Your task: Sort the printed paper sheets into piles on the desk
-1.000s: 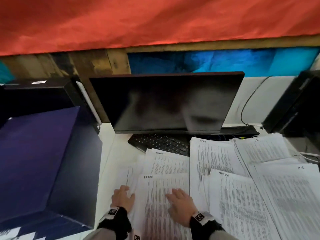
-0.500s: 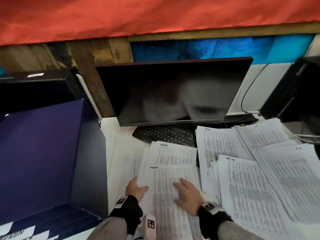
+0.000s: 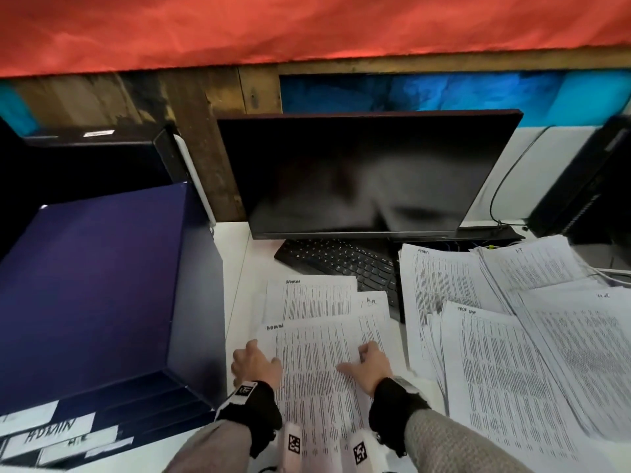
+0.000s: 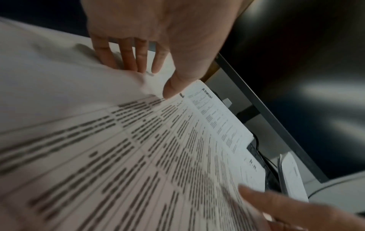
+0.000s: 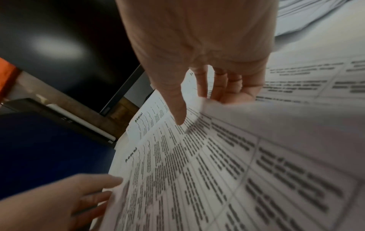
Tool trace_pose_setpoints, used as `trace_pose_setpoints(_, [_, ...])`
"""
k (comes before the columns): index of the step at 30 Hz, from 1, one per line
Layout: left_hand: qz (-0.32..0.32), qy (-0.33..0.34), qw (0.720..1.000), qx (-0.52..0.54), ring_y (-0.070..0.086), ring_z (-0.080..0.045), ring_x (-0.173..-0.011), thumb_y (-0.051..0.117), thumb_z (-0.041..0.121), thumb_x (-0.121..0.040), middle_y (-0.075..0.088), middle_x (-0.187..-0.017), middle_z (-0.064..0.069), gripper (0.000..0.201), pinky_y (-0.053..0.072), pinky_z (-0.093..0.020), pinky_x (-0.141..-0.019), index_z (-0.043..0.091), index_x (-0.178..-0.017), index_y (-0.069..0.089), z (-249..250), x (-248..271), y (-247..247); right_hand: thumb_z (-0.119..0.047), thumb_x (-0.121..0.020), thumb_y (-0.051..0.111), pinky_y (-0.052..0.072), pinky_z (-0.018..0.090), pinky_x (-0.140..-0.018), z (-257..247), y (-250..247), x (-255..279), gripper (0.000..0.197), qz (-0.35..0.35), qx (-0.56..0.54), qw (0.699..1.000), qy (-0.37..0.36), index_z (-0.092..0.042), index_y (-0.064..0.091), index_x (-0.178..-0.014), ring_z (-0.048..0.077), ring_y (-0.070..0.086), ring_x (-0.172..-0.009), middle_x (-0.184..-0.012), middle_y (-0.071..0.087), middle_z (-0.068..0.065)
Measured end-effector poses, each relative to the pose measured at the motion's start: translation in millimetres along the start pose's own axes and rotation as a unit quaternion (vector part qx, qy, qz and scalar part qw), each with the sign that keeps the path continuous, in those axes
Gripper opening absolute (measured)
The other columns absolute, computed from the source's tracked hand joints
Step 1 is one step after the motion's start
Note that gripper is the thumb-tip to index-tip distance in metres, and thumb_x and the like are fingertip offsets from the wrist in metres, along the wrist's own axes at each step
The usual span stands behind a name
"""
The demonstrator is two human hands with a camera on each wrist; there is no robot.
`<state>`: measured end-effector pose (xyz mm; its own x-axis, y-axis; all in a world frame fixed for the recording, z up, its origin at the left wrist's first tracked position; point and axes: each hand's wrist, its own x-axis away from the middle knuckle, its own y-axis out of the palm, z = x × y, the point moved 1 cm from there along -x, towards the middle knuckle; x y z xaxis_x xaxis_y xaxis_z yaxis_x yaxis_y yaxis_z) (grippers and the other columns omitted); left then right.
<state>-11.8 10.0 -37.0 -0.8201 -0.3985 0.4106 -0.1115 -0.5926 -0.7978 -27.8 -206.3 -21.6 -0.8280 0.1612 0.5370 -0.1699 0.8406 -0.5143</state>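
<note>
Reaching forward side by side, both hands work one printed sheet [image 3: 317,363] marked ADMIN, lying on the desk [image 3: 239,268] before the keyboard [image 3: 345,264]. Left hand [image 3: 254,365] takes its left edge, fingers underneath, thumb on top. Right hand [image 3: 367,365] takes the right edge, fingers curled under, thumb pressing the print. More piles [image 3: 512,353] lie right.

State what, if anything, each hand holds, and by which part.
Both grip the white printed sheet marked ADMIN: left hand at its left edge, right hand at its right edge.
</note>
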Motion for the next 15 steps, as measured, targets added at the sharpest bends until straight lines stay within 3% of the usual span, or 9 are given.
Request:
trace_pose_setpoints(3, [-0.002, -0.010, 0.998, 0.063, 0.042, -0.035, -0.121, 0.055, 0.022, -0.089, 0.038, -0.135, -0.017, 0.052, 0.039, -0.043, -0.101, 0.012, -0.137, 0.038, 0, -6, -3, -0.017, -0.081, 0.064, 0.037, 0.021, -0.053, 2, 0, 6, 0.024, 0.032, 0.024, 0.999, -0.015, -0.017, 0.040, -0.077, 0.008, 0.045, -0.060, -0.072, 0.050, -0.004])
trace_pose_setpoints(5, [-0.009, -0.010, 0.997, 0.077, 0.044, -0.033, -0.121, 0.051, 0.023, -0.091, 0.044, -0.134, -0.014, 0.044, 0.037, -0.042, -0.103, 0.015, -0.133, 0.040, 0, -12, -4, -0.015, -0.082, 0.058, 0.035, 0.023, -0.051, 3, -5, 11, 0.025, 0.050, 0.044, 0.998, -0.020, -0.018, 0.037, -0.069, 0.010, 0.043, -0.058, -0.066, 0.047, -0.005])
trace_pose_setpoints(8, [-0.025, -0.001, 0.997, 0.079, 0.049, -0.030, -0.118, 0.046, 0.025, -0.092, 0.052, -0.129, -0.009, 0.032, 0.038, -0.042, -0.102, 0.019, -0.123, 0.048, 4, -19, -4, -0.009, -0.081, 0.052, 0.046, 0.030, -0.069, 9, -24, 15, 0.014, 0.079, 0.059, 0.995, -0.001, -0.017, 0.044, -0.074, 0.023, 0.051, -0.072, -0.075, 0.056, 0.002])
trace_pose_setpoints(9, [-0.028, 0.006, 0.997, 0.077, 0.051, -0.029, -0.116, 0.046, 0.025, -0.092, 0.053, -0.128, -0.008, 0.030, 0.039, -0.041, -0.102, 0.019, -0.121, 0.050, 6, -21, -4, -0.006, -0.082, 0.050, 0.046, 0.029, -0.075, 12, -31, 15, 0.010, 0.089, 0.060, 0.994, 0.006, -0.016, 0.048, -0.083, 0.024, 0.051, -0.078, -0.083, 0.058, 0.006])
trace_pose_setpoints(12, [-0.035, 0.010, 0.996, 0.085, 0.052, -0.029, -0.113, 0.049, 0.024, -0.092, 0.047, -0.130, -0.011, 0.033, 0.041, -0.036, -0.100, 0.015, -0.124, 0.049, 12, -24, -4, 0.000, -0.087, 0.046, 0.042, 0.030, -0.088, 28, -47, 9, 0.025, 0.101, 0.018, 0.993, 0.057, -0.002, 0.053, -0.111, 0.029, 0.055, -0.096, -0.103, 0.059, 0.017])
trace_pose_setpoints(14, [-0.046, 0.005, 0.996, 0.083, 0.053, -0.030, -0.112, 0.056, 0.028, -0.090, 0.042, -0.132, -0.012, 0.041, 0.043, -0.035, -0.099, 0.014, -0.126, 0.045, 15, -24, -3, 0.003, -0.088, 0.040, 0.047, 0.038, -0.086, 39, -50, 1, 0.011, 0.097, -0.002, 0.993, 0.063, 0.000, 0.050, -0.091, 0.029, 0.055, -0.083, -0.086, 0.055, 0.013])
trace_pose_setpoints(15, [-0.050, 0.003, 0.996, 0.070, 0.053, -0.031, -0.112, 0.061, 0.032, -0.087, 0.041, -0.131, -0.012, 0.047, 0.043, -0.036, -0.099, 0.013, -0.126, 0.044, 15, -23, -3, 0.004, -0.088, 0.037, 0.048, 0.041, -0.082, 45, -50, -3, 0.013, 0.097, -0.012, 0.993, 0.068, -0.004, 0.044, -0.080, 0.026, 0.051, -0.075, -0.078, 0.051, 0.010])
